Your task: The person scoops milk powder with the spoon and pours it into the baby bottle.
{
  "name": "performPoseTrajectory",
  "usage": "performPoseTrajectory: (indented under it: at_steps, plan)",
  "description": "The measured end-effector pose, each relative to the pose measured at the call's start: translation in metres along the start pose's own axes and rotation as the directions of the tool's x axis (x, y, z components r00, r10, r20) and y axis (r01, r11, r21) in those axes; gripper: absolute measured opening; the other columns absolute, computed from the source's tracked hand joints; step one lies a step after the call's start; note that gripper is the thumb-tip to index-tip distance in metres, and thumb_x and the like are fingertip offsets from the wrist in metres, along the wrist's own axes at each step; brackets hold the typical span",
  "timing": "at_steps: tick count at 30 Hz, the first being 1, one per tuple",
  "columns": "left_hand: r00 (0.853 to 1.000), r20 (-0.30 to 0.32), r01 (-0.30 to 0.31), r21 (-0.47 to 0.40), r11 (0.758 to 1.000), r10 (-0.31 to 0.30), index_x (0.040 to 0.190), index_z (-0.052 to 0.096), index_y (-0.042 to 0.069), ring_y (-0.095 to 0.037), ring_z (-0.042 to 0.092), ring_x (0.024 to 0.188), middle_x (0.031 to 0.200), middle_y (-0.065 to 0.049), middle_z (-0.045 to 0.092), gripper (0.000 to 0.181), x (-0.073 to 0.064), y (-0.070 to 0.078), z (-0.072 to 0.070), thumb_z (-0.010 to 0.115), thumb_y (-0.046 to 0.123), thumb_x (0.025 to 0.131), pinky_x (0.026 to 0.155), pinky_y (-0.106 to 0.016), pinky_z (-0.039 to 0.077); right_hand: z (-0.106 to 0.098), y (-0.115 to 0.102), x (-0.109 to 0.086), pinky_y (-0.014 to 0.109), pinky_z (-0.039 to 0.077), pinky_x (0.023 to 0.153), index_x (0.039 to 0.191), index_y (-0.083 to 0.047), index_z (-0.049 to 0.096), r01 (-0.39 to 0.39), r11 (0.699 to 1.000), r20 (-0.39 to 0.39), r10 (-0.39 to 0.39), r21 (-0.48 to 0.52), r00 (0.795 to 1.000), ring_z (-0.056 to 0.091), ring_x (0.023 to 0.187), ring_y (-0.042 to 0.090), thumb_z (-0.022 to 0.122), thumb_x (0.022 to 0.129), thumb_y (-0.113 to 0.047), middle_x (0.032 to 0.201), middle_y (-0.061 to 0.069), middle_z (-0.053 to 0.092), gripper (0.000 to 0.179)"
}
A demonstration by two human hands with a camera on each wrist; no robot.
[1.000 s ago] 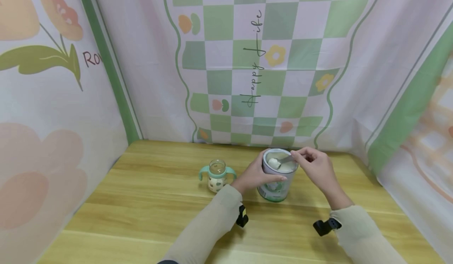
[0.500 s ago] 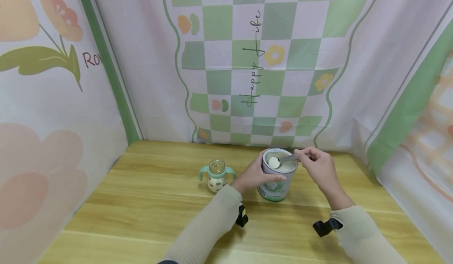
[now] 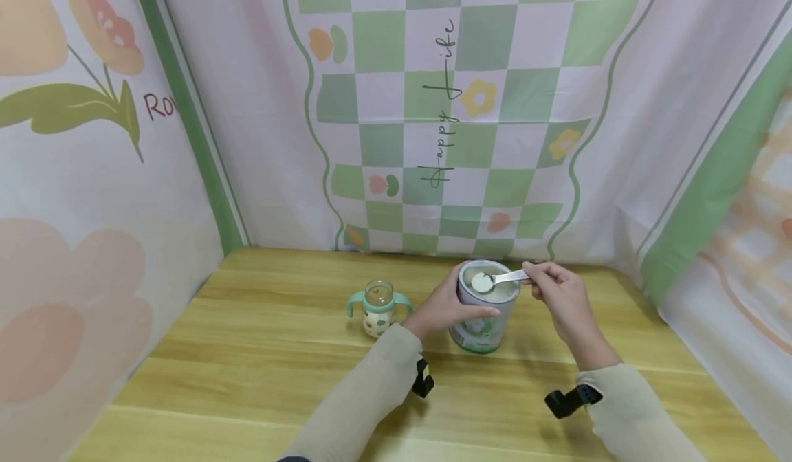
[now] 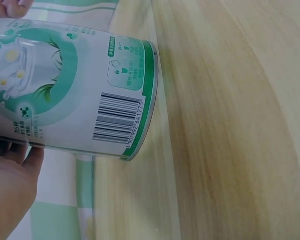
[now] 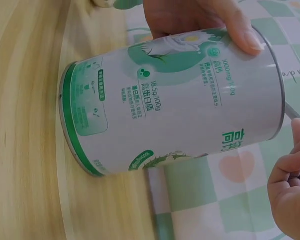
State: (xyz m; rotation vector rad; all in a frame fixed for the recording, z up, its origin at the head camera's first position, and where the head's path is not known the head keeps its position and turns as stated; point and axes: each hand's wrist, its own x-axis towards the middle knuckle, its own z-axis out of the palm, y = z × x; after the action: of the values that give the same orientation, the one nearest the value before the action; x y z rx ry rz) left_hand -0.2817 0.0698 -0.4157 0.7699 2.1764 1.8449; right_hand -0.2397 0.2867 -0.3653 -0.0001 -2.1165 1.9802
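Note:
A white and green milk powder can (image 3: 479,331) stands upright on the table with its top uncovered. My left hand (image 3: 441,304) grips the can's left side near the rim, its thumb across the front. Between thumb and fingers, my right hand (image 3: 562,305) pinches the handle of a metal spoon (image 3: 511,276). White powder (image 3: 481,282) is heaped in the spoon's bowl, which is over the can's mouth. The left wrist view shows the can's barcode side (image 4: 117,117). In the right wrist view, the can (image 5: 190,115) hides most of the spoon.
A clear baby bottle (image 3: 378,316) with mint-green handles stands left of the can, its top uncovered. Both are on a wooden table (image 3: 278,352). Behind the table's far edge hangs a checked green and white curtain (image 3: 427,132).
The spoon has risen slightly toward the can's rim and drawn to the right, with powder in its bowl. My right hand has shifted a little right. The left hand and can stay put.

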Motion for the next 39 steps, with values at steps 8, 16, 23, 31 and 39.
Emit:
performPoseTrajectory:
  at_steps: [8,16,23,31,39]
  plan:
    - [0.999,-0.008,0.037,0.015,0.999,-0.037,0.154,0.030,0.024,-0.007,0.050,0.121,0.140,0.010,0.046,0.094,0.000,0.005,0.000,0.087,0.032,0.080,0.103,-0.036,0.042,0.001,-0.003,0.000,0.019,0.051,0.066,0.091,-0.002,0.070,-0.020,0.998,0.022,0.019,0.066,1.000,0.054,0.070,0.007,0.072,0.095,-0.026,0.080,-0.003,0.066,0.025]
    - [1.000,0.027,-0.003,0.001,1.000,0.003,0.155,0.027,0.024,-0.008,0.048,0.124,0.142,0.011,0.043,0.096,0.002,0.004,-0.002,0.087,0.032,0.081,0.105,-0.038,0.040,0.003,-0.006,0.002,0.018,0.051,0.066,0.089,-0.006,0.070,0.011,0.998,0.026,-0.012,0.065,1.000,0.055,0.069,0.007,0.072,0.095,-0.026,0.080,-0.002,0.066,0.021]
    - [0.999,0.043,-0.019,0.010,1.000,0.019,0.157,0.024,0.028,-0.009,0.048,0.126,0.144,0.009,0.043,0.097,0.002,0.004,-0.004,0.086,0.032,0.082,0.106,-0.039,0.040,0.004,-0.010,0.001,0.018,0.051,0.065,0.094,0.001,0.069,0.028,0.998,0.034,-0.030,0.062,0.999,0.055,0.069,0.007,0.072,0.096,-0.027,0.081,-0.002,0.068,0.028]
    - [0.999,0.043,-0.020,0.028,0.999,0.018,0.158,0.027,0.030,-0.009,0.049,0.126,0.140,0.013,0.050,0.100,0.002,0.009,-0.008,0.088,0.032,0.079,0.107,-0.040,0.038,0.007,-0.015,0.001,0.018,0.049,0.062,0.092,0.003,0.067,0.047,0.996,0.036,-0.050,0.072,0.998,0.054,0.067,0.007,0.071,0.096,-0.024,0.078,-0.002,0.067,0.028]
    - [0.999,0.019,0.024,0.168,0.986,-0.028,0.161,0.023,0.024,-0.015,0.037,0.140,0.155,0.005,0.037,0.105,-0.002,0.015,-0.019,0.086,0.044,0.079,0.112,-0.049,0.032,0.014,-0.019,0.001,0.019,0.050,0.064,0.092,0.000,0.070,0.058,0.993,0.041,-0.063,0.107,0.997,0.054,0.068,0.008,0.071,0.096,-0.021,0.078,-0.002,0.067,0.022]
